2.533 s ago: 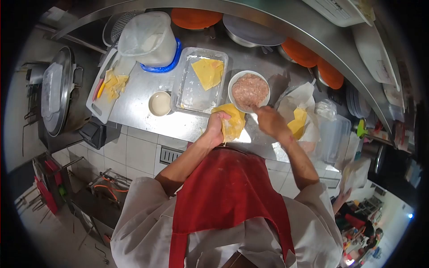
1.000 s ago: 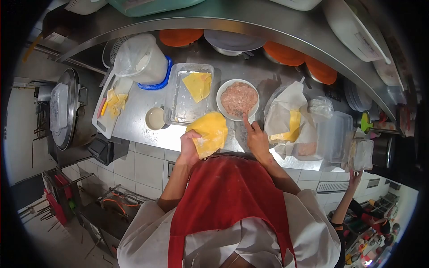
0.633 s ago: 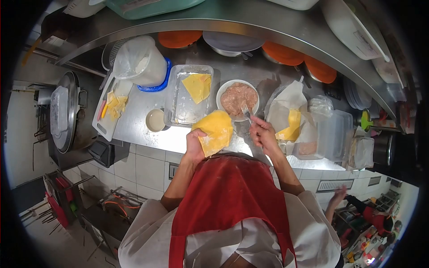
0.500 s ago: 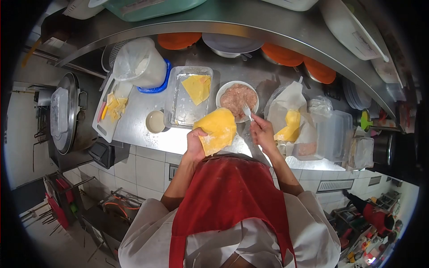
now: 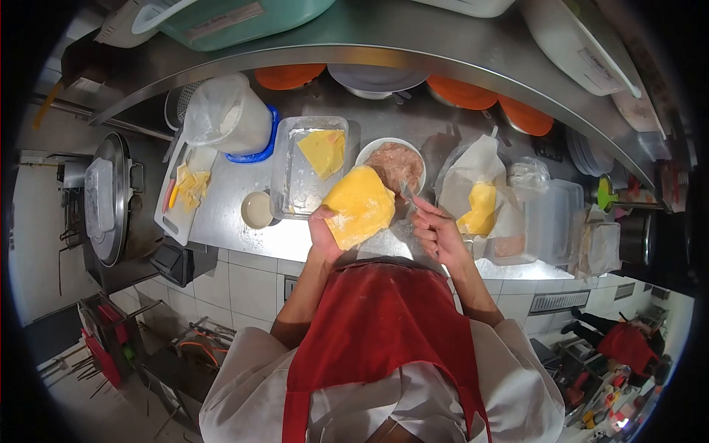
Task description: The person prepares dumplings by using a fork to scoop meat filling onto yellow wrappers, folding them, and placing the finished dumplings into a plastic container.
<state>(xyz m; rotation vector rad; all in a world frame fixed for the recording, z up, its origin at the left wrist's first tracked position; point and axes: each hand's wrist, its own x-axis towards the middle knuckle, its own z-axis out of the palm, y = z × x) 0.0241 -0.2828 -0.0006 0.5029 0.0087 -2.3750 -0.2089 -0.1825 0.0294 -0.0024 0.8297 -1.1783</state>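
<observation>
My left hand (image 5: 323, 232) is closed on a floury stack of yellow dough sheets (image 5: 360, 207), which spreads flat above the counter's front. My right hand (image 5: 437, 232) grips a fork (image 5: 406, 190), its tines at the near edge of the raw minced meat (image 5: 395, 162). That meat fills a white bowl (image 5: 361, 156), whose near left side is partly hidden behind the dough. Left of the bowl, a clear tray (image 5: 286, 199) holds a folded yellow sheet (image 5: 323, 153). A small round dish (image 5: 257, 210) stands beside the tray.
To the right, another yellow dough piece (image 5: 481, 209) lies on white paper near a clear container (image 5: 559, 221). At left are a cutting board (image 5: 177, 223) with yellow scraps and a bagged flour tub (image 5: 229, 118). A metal shelf (image 5: 413, 55) overhangs the back. Another person (image 5: 628, 347) is at lower right.
The fork has lifted back slightly from the meat toward the dough, and my right hand has turned. The dough in my left hand has tilted and shifted a little right.
</observation>
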